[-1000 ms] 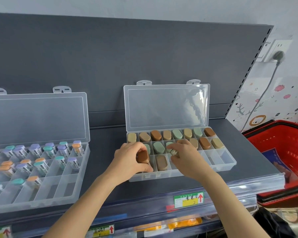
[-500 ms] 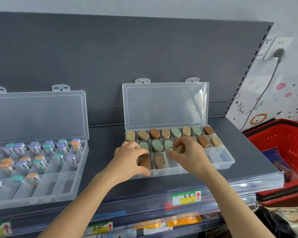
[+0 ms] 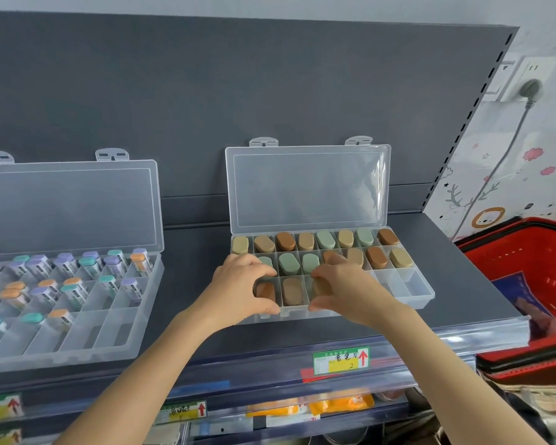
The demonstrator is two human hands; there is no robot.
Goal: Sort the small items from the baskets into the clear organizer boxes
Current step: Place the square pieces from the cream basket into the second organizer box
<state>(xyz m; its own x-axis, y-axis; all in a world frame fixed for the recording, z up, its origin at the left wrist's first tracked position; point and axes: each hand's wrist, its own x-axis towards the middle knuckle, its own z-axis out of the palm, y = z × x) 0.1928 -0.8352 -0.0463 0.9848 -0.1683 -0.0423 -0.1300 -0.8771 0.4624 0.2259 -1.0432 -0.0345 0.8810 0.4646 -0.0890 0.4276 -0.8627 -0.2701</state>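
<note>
Clear organizer box (image 3: 426, 297), front row: my left hand (image 3: 238, 290) pinches a brown oval piece (image 3: 265, 291) in its leftmost cell; my right hand (image 3: 345, 289) pinches a tan piece (image 3: 319, 288) two cells along. I would seat each flat before release

I see the left hand (image 3: 238, 290) arched over a brown block (image 3: 265, 291) and the right hand (image 3: 350, 290) pinching a tan block (image 3: 322, 286) in the front row of the open clear organizer box (image 3: 426, 295) on the shelf (image 3: 446, 268).
</note>
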